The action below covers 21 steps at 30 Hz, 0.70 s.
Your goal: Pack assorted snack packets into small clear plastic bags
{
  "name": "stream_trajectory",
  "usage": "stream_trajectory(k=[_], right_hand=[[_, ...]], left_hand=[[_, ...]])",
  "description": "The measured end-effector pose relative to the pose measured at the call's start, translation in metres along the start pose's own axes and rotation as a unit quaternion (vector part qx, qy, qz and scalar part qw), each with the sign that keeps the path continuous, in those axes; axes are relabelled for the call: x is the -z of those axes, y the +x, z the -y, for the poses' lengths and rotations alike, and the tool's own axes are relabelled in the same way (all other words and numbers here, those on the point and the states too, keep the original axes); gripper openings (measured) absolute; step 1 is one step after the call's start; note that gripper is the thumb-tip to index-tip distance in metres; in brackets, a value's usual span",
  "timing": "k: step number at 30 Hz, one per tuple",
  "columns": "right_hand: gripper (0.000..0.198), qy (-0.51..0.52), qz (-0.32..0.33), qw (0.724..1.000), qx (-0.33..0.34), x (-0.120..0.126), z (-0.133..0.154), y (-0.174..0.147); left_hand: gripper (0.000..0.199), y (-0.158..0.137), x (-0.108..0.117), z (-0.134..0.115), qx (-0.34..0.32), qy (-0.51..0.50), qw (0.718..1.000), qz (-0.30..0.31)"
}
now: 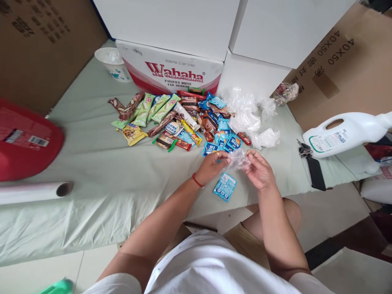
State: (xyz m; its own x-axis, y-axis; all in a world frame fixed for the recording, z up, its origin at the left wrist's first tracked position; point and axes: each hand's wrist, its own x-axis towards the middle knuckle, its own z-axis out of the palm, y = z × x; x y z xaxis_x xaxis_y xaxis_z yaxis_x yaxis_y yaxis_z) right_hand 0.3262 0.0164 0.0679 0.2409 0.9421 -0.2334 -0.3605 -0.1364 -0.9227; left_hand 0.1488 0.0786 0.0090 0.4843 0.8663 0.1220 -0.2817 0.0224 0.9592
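Between my two hands a clear plastic bag (238, 158) is stretched, pinched at its edges. My left hand (212, 165), with a red cord at the wrist, grips its left side. On the other side my right hand (259, 168) holds it with thumb and fingers. Just below lies a light-blue snack packet (225, 187) on the green cloth. Beyond my hands spreads a pile of wrapped snacks, among them blue packets (232, 142), green-wrapped bars (157, 108) and a yellow packet (131, 134). Crumpled clear plastic bags (248, 114) sit at the pile's right.
A Wahaha carton (174, 73) and white boxes (171, 24) stand behind the pile. A paper cup (113, 63) is at back left, a red object (27, 143) and a plastic roll (33, 192) at left. At right lie a white jug (343, 132) and keys with a black holder (315, 173).
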Motion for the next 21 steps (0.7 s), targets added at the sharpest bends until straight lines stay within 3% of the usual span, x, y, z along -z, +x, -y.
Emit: stream_trajectory(k=[4, 8, 13, 16, 19, 21], right_hand=[[0.035, -0.002, -0.009, 1.000, 0.006, 0.028, 0.020, 0.017], [0.038, -0.011, -0.030, 0.999, 0.033, 0.043, 0.020, 0.035], [0.040, 0.009, -0.005, 0.999, 0.031, 0.035, 0.004, 0.038], [0.037, 0.025, 0.009, 0.999, 0.045, 0.024, -0.001, 0.033], [0.036, 0.037, 0.036, 0.998, 0.035, 0.012, -0.003, 0.026], [0.035, 0.033, 0.051, 0.998, 0.029, 0.008, -0.002, 0.019]], left_hand=[[0.044, 0.006, 0.015, -0.008, 0.056, -0.154, 0.986, -0.040], [0.050, 0.011, 0.018, -0.012, 0.093, -0.199, 0.974, -0.058], [0.054, 0.009, 0.018, -0.010, 0.010, -0.071, 0.981, -0.180], [0.063, 0.001, 0.006, -0.014, 0.056, 0.008, 0.988, -0.142], [0.050, -0.006, -0.015, -0.019, 0.104, 0.080, 0.983, -0.126], [0.047, -0.011, -0.026, -0.021, 0.115, 0.063, 0.984, -0.117]])
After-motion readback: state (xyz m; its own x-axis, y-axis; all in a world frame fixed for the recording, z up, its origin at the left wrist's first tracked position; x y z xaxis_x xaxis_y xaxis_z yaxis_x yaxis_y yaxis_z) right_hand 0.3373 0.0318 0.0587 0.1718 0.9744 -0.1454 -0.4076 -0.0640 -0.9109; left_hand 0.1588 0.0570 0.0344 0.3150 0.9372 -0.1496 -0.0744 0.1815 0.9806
